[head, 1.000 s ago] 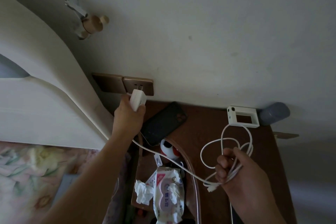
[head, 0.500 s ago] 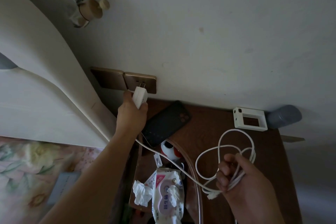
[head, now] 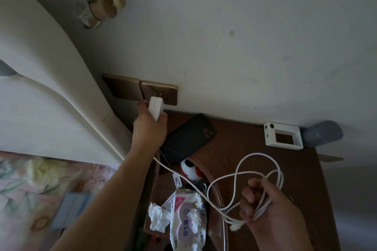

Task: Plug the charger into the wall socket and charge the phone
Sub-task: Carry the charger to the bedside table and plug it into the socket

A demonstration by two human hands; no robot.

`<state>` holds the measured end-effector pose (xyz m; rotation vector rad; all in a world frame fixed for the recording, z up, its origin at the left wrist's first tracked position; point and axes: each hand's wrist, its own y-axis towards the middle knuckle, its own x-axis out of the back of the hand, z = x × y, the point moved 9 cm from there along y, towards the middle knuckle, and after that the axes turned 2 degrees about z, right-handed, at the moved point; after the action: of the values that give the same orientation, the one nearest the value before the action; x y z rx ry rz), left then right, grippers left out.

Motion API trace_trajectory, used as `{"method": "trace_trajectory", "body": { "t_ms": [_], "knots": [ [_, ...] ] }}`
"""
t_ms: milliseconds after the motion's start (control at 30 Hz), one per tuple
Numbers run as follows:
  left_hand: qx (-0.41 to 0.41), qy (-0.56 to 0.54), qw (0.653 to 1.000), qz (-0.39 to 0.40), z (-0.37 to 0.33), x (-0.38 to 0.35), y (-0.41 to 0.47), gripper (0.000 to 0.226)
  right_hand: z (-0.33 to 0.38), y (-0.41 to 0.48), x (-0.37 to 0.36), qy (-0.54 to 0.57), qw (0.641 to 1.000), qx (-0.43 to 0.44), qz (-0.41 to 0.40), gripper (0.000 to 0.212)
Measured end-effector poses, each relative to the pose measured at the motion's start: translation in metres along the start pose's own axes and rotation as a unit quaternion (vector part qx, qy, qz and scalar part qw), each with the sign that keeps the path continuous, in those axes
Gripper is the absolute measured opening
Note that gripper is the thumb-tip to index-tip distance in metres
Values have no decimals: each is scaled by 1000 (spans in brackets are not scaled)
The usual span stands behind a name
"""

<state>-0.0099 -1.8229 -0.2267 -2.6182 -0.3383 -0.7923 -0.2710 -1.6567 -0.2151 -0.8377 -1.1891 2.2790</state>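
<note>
Head view, white charger (head: 156, 107), two prongs at brass socket (head: 163, 92)

Dim, soft indoor light; dark corners, wide-angle bending, slightly blurred edges.

Dark brown wooden bedside table (head: 255, 149). White rectangular plastic frame (head: 282, 136) and grey cylinder (head: 322, 133), beyond the right hand. White-pink wet-wipes packet (head: 187, 218), crumpled white tissue (head: 158, 217), red-white round toy (head: 190, 170), between both hands.

Beside the socket (head: 158, 92): one charger (head: 156, 106), one cable (head: 240, 177), one phone (head: 186, 139), two hands (head: 150, 128) (head: 271, 208), one wipes pack (head: 186, 216), one white frame (head: 282, 136)
</note>
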Motion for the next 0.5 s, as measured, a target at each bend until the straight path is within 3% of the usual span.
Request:
{"method": "trace_trajectory", "body": {
  "t_ms": [500],
  "knots": [
    [107,-246,962,57,16,-11,2,40,-1,5,-1,-7,1000,-3,-2,37]
  ]
}}
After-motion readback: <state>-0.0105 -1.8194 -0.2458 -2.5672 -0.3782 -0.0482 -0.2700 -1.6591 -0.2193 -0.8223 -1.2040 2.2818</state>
